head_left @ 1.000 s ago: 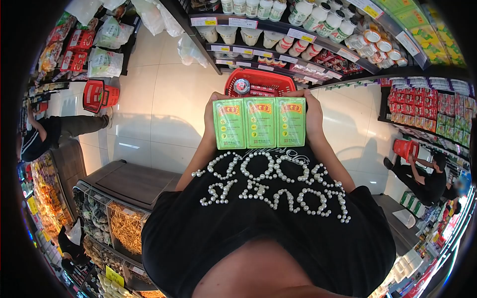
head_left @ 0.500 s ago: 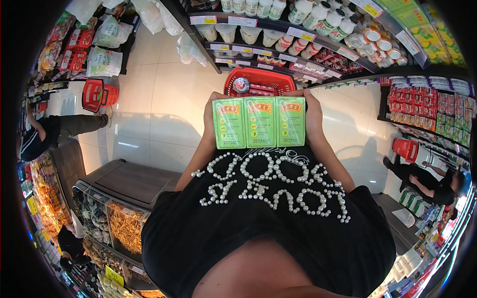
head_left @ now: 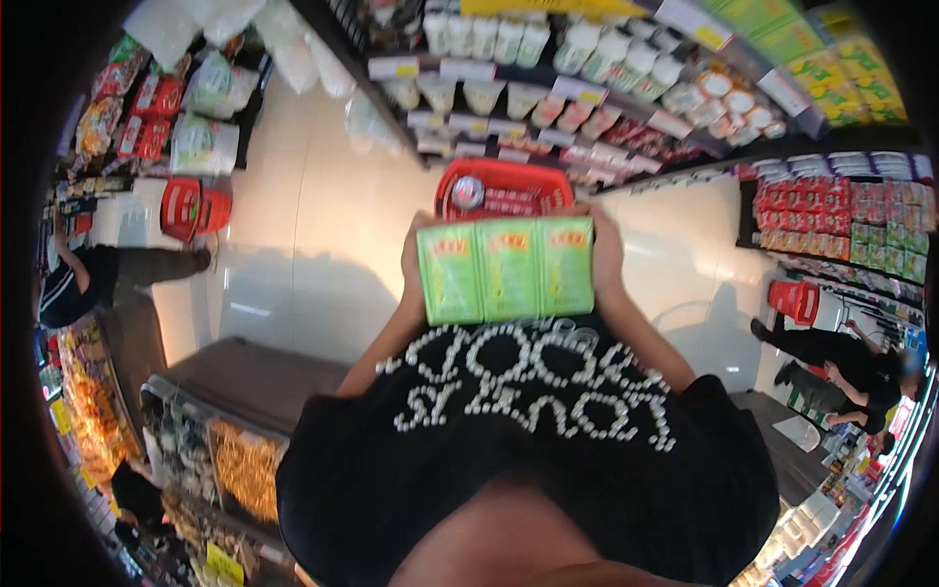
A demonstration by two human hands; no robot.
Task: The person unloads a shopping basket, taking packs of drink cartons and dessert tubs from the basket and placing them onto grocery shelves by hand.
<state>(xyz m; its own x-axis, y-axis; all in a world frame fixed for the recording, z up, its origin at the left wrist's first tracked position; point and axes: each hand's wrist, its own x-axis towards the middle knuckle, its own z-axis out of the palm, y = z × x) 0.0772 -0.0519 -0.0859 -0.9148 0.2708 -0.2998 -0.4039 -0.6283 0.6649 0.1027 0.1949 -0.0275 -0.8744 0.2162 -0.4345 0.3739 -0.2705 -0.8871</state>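
A green multipack of drink cartons (head_left: 506, 271) is held in front of my chest, three carton faces towards me with red labels on top. My left hand (head_left: 413, 256) grips its left side, and my right hand (head_left: 606, 254) grips its right side. Most of the fingers are hidden behind the pack. Just beyond it is a red shopping basket (head_left: 555, 180), partly covered by the pack. Inside the basket lie a round silver-topped container (head_left: 468, 192) and red-and-white packages (head_left: 511, 202).
Refrigerated shelves (head_left: 509, 76) with bottles and cups stand ahead. Dried-food bins (head_left: 245, 470) are at lower left. Red baskets sit on the floor at left (head_left: 196, 207) and right (head_left: 793, 301). People stand at both sides, one in dark clothes (head_left: 831, 357) at right.
The green multipack and both hands have come slightly lower in view, closer to my chest. The shelves and basket shift a little left, and the picture is blurrier. My grip stays the same.
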